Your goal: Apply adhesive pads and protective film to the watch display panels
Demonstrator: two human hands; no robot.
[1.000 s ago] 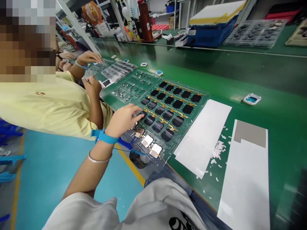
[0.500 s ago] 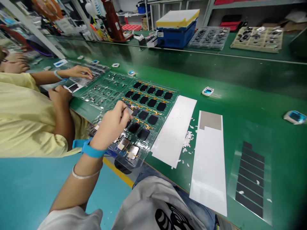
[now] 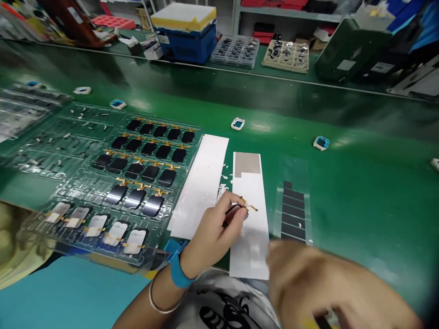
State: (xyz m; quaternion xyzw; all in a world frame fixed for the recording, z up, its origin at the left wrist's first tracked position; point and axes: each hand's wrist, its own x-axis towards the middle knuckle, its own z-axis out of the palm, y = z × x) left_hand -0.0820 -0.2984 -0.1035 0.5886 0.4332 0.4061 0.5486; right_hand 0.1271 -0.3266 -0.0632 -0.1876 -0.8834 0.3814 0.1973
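Observation:
My left hand, with a blue strap at its wrist, pinches a small display screen by its edge. Its gold flex cable sticks out past my fingertips, over the white backing sheet with a grey patch at its top. At the lower right my right hand is smeared by motion, so its fingers cannot be read. To the left lies a clear plastic tray holding rows of dark screens with gold cables. Its front row has pale-backed screens.
A second white sheet lies beside the tray, near white scraps. Black adhesive strips on clear film lie to the right. White watch-like frames are spaced along the green bench. A blue box stands on the back ledge.
My left hand has gone from above the tray rightward to the white backing sheet, carrying the display screen. My right hand has come into view. The camera has turned right.

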